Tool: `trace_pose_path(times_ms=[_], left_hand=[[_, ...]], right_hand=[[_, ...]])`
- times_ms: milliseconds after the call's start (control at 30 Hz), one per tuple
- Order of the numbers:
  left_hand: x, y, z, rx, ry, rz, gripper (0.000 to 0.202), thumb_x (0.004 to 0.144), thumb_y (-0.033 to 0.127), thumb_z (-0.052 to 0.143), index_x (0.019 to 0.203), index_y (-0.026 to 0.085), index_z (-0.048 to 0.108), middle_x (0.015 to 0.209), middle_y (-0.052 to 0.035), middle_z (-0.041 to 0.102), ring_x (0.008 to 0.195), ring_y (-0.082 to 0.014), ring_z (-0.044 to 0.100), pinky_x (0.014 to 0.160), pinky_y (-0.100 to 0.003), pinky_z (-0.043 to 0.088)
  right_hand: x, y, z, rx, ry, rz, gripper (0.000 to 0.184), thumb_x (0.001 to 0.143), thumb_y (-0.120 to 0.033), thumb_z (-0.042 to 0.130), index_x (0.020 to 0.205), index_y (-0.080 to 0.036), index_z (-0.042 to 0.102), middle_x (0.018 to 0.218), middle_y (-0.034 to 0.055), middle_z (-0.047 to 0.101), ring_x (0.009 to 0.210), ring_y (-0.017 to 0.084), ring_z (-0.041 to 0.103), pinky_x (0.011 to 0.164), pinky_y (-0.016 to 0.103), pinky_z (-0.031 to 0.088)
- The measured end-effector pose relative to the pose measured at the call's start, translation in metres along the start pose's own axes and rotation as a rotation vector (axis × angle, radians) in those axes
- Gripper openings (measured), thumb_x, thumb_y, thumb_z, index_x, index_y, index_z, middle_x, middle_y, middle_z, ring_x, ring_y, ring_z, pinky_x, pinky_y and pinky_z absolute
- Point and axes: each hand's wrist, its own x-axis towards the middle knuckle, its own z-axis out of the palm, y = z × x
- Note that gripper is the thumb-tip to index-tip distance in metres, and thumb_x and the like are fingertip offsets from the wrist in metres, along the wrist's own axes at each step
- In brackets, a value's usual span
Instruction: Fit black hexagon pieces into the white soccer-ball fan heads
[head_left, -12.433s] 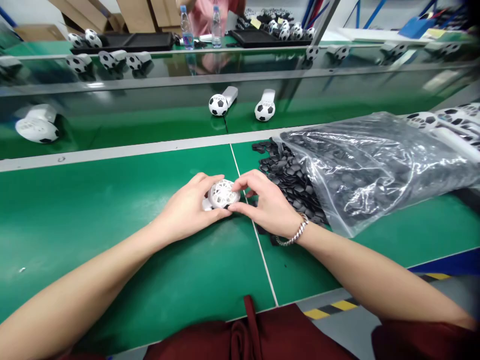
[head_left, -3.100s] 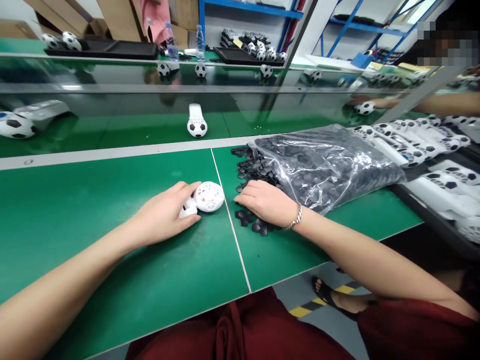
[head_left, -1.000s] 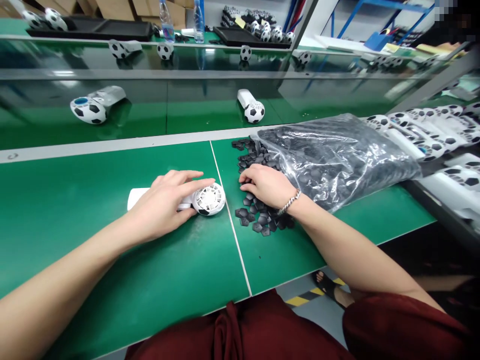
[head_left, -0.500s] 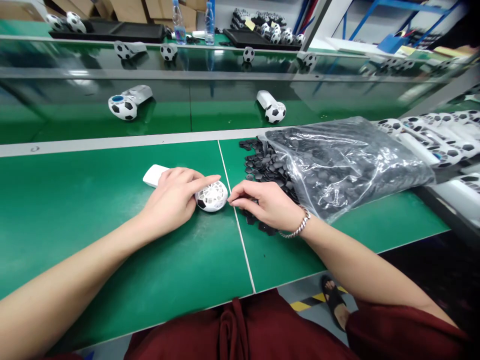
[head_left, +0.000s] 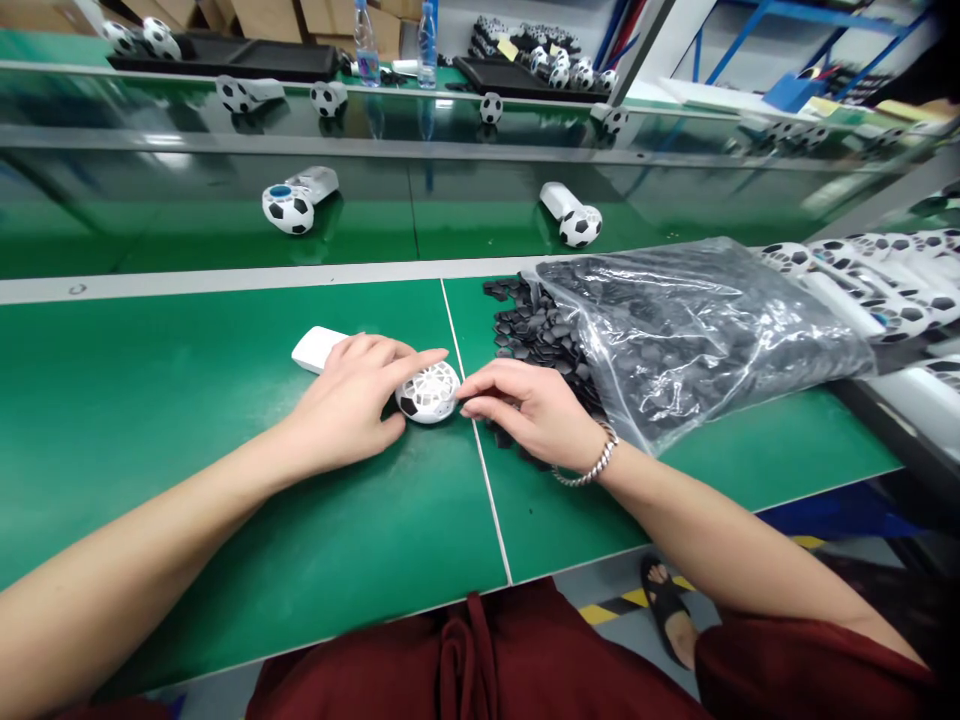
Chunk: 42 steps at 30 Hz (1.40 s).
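My left hand [head_left: 360, 390] is closed over a white device with a soccer-ball head [head_left: 429, 392] and a flat white handle [head_left: 319, 350], which lies on the green table. A black patch sits on the near left side of the head; its top shows a web of pale, unfilled cells. At the head's right edge my right hand [head_left: 517, 405] pinches thumb and forefinger together, with a dark sliver of a small black piece showing at the fingertips. Behind that hand lies a pile of loose black pieces [head_left: 544, 335], spilling from a clear plastic bag [head_left: 697, 330].
Beyond the table edge, a green conveyor belt carries two ball-headed devices [head_left: 289, 208] [head_left: 579, 225]. Farther back are more such devices [head_left: 328, 98], black trays [head_left: 225, 60] and water bottles [head_left: 367, 45]. White shells [head_left: 892, 280] are stacked at the right.
On the near belt the two devices have moved right; those on the farther strip have shifted slightly left. My right fingertips have come up against the ball head. My left hand keeps its hold.
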Motion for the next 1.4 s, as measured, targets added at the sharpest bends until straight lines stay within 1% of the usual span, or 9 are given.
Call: trace_pose_path(times_ms=[167,267,667,867,1000,1100,1200,1267,1400], left_hand=[[-0.001,0.003,0.002,-0.044,0.015,-0.046,0.067,0.070,0.054,0.059,0.128,0.026,0.042,0.112,-0.0070,0.055,0.105,-0.0267,0.043,0.094,-0.045,0.030],[0.001,0.005,0.006,-0.051,0.068,-0.075,0.067,0.069,0.062,0.055,0.125,0.025,0.047,0.108,-0.0071,0.057,0.104,-0.0272,0.044,0.093,-0.046,0.029],[0.002,0.011,0.009,-0.134,0.153,-0.102,0.053,0.071,0.045,0.060,0.117,0.021,0.054,0.096,-0.0053,0.059,0.096,-0.0240,0.048,0.088,-0.041,0.036],[0.002,0.009,0.010,-0.160,0.185,-0.096,0.051,0.072,0.043,0.059,0.117,0.018,0.054,0.098,-0.0073,0.057,0.095,-0.0242,0.049,0.084,-0.039,0.038],[0.002,0.005,0.008,-0.175,0.151,-0.051,0.052,0.074,0.044,0.058,0.118,0.017,0.052,0.101,-0.0084,0.057,0.097,-0.0236,0.049,0.086,-0.039,0.039],[0.004,0.000,0.007,-0.170,0.091,0.019,0.058,0.072,0.051,0.059,0.120,0.020,0.051,0.105,-0.0080,0.057,0.102,-0.0240,0.049,0.096,-0.044,0.032],[0.005,-0.004,0.007,-0.162,0.068,0.036,0.064,0.068,0.059,0.060,0.120,0.022,0.050,0.114,-0.0081,0.057,0.115,-0.0269,0.043,0.106,-0.051,0.017],[0.003,-0.006,0.007,-0.173,0.044,0.021,0.063,0.069,0.058,0.059,0.121,0.023,0.048,0.122,-0.0077,0.054,0.124,-0.0284,0.035,0.106,-0.054,0.013],[-0.002,-0.002,0.007,-0.183,-0.002,-0.006,0.061,0.075,0.045,0.057,0.129,0.023,0.039,0.135,-0.0070,0.044,0.133,-0.0297,0.018,0.106,-0.057,0.013]], right_hand=[[0.001,-0.001,0.007,0.056,-0.022,0.004,0.003,0.080,-0.016,0.058,0.079,-0.017,0.061,0.078,0.0004,0.063,0.076,0.011,0.056,0.072,0.024,0.046],[0.003,0.001,0.010,0.050,-0.019,0.000,0.004,0.079,-0.017,0.060,0.076,-0.017,0.061,0.076,0.0009,0.062,0.075,0.012,0.056,0.073,0.027,0.046],[0.008,0.006,0.019,0.247,0.013,0.220,0.013,0.074,-0.015,0.063,0.068,-0.015,0.052,0.068,-0.0026,0.052,0.060,0.007,0.049,0.057,0.020,0.042],[0.013,0.008,0.027,0.202,0.032,0.211,0.014,0.075,-0.017,0.062,0.068,-0.015,0.049,0.068,-0.0030,0.052,0.062,0.008,0.048,0.059,0.020,0.040],[0.017,0.012,0.012,0.195,-0.031,0.232,0.016,0.074,-0.023,0.064,0.069,-0.015,0.051,0.066,-0.0030,0.054,0.060,0.007,0.048,0.056,0.020,0.039],[0.014,0.016,-0.017,0.034,-0.093,0.238,0.015,0.075,-0.025,0.063,0.068,-0.014,0.056,0.063,-0.0029,0.055,0.058,0.007,0.049,0.056,0.020,0.039],[0.007,0.018,-0.038,-0.181,-0.175,0.256,0.006,0.074,-0.019,0.064,0.069,-0.015,0.062,0.067,-0.0019,0.059,0.058,0.007,0.051,0.059,0.020,0.041],[0.002,0.018,-0.041,-0.321,-0.281,0.224,0.001,0.073,-0.016,0.065,0.074,-0.016,0.065,0.075,0.0008,0.063,0.066,0.010,0.055,0.064,0.023,0.043],[-0.004,0.017,-0.032,-0.590,-0.401,0.103,0.010,0.077,-0.014,0.061,0.084,-0.016,0.068,0.085,0.0072,0.064,0.086,0.019,0.056,0.075,0.029,0.042]])
